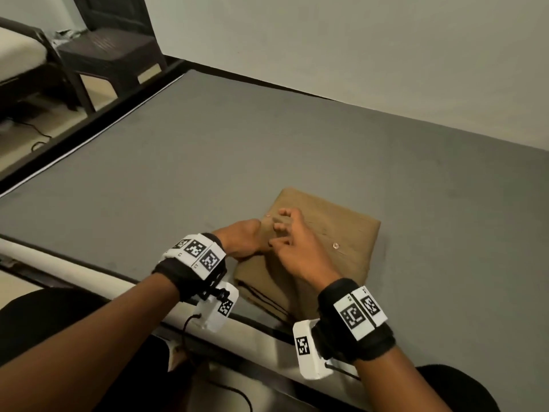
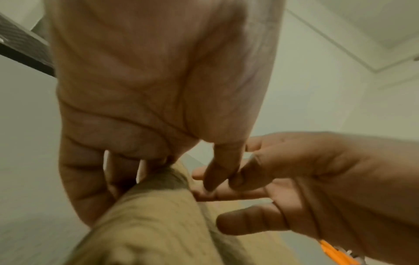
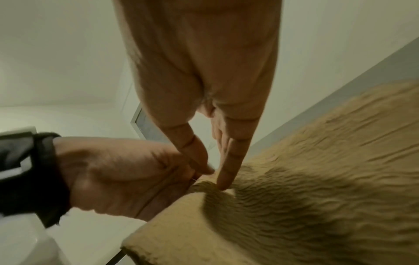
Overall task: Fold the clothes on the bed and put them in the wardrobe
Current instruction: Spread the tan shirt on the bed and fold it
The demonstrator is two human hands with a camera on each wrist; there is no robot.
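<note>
Nearest the camera, both forearms reach out over the pale, rounded edge of the bed, each wrist wrapped in a black fabric band carrying white blocks printed with black square codes.

The left hand is curled at the left edge of the tan folded garment; in the left wrist view its fingers bend down round a raised ridge of the cloth and grip it. The right hand lies over the top of the same garment just beside the left, fingers spread and nearly straight. In the right wrist view one fingertip presses into a dimple in the fabric right at the gripped fold; this hand holds nothing.

The garment is a thick, flat, roughly rectangular stack of matte tan woven cloth with a fine ribbed grain. Layered edges and a dark cord line show at its near end. A small round button sits on the top face, just right of the right hand. It lies on the near part of the bed, whose smooth grey sheet is stretched flat.

Beyond, on the far left, a dark slatted side table stands on the floor against the pale wall.
</note>
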